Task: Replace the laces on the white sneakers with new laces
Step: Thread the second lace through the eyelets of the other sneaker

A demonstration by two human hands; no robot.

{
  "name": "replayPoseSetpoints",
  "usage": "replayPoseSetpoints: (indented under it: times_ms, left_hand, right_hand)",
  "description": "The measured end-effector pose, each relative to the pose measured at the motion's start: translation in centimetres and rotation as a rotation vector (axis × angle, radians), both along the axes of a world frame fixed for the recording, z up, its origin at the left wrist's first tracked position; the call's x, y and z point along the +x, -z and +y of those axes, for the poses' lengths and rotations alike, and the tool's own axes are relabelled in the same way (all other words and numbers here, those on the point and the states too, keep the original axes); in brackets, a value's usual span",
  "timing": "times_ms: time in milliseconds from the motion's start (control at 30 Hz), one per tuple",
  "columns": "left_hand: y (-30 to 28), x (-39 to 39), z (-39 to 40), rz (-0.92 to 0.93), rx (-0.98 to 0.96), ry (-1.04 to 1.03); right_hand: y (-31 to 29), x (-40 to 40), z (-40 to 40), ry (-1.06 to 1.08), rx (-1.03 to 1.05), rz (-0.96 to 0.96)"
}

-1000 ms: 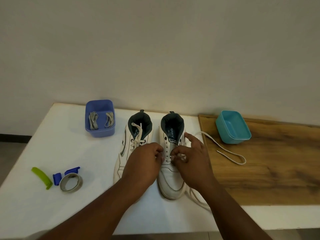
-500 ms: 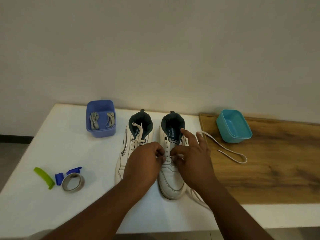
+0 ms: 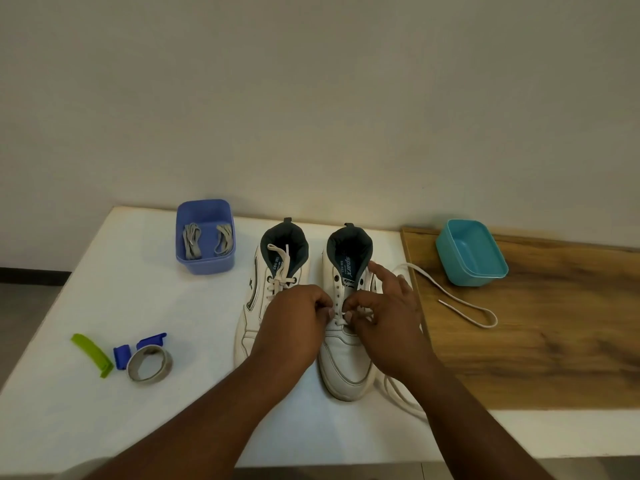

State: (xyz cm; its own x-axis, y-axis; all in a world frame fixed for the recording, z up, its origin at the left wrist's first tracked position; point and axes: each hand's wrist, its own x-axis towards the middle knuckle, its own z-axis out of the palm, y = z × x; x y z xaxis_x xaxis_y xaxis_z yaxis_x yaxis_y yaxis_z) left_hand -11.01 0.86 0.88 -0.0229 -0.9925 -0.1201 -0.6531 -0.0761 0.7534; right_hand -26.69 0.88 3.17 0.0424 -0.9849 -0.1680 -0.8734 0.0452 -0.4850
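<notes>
Two white sneakers stand side by side on the white table (image 3: 104, 299), toes toward the person. Both hands meet over the lace holes of the right sneaker (image 3: 348, 348): the left hand (image 3: 294, 323) has its fingers curled at the shoe's inner edge, and the right hand (image 3: 384, 317) pinches at the lace (image 3: 460, 306) there with its forefinger stretched out; what exactly the left fingers grip cannot be told. That lace trails away past the right hand onto a wooden board (image 3: 554, 341). The left sneaker (image 3: 273, 282), partly under the left hand, is laced. Beyond the left hand sits a blue tub (image 3: 205, 261) holding grey laces (image 3: 194, 240); beyond the right, a teal tub (image 3: 471, 252). Left of the left hand lie a tape roll (image 3: 149, 362), blue clips (image 3: 122, 355) and a green strip (image 3: 91, 355).
</notes>
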Motion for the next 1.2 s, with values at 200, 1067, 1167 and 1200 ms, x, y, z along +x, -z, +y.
replayPoseSetpoints:
  times_ms: [200,1067,1167,1200]
  left_hand:
    - [0.1,-0.1,0.1,-0.008,-0.019,-0.025]
    - [-1.7,0.7,0.2,-0.272,0.101,0.152]
    - [-2.5,0.4,0.6,0.146,0.064,-0.028]
    - [-2.8,0.2,0.6,0.311,0.076,-0.101]
  right_hand:
    - [-0.5,-0.4,-0.1,-0.024,0.016,0.033]
    - [-0.6,-0.8,0.6,-0.08,0.015,0.058]
    - [-0.7,-1.0,0.4,-0.065,0.021,0.049]
    - [-0.8,-1.1,0.4,-0.07,0.035,0.047]
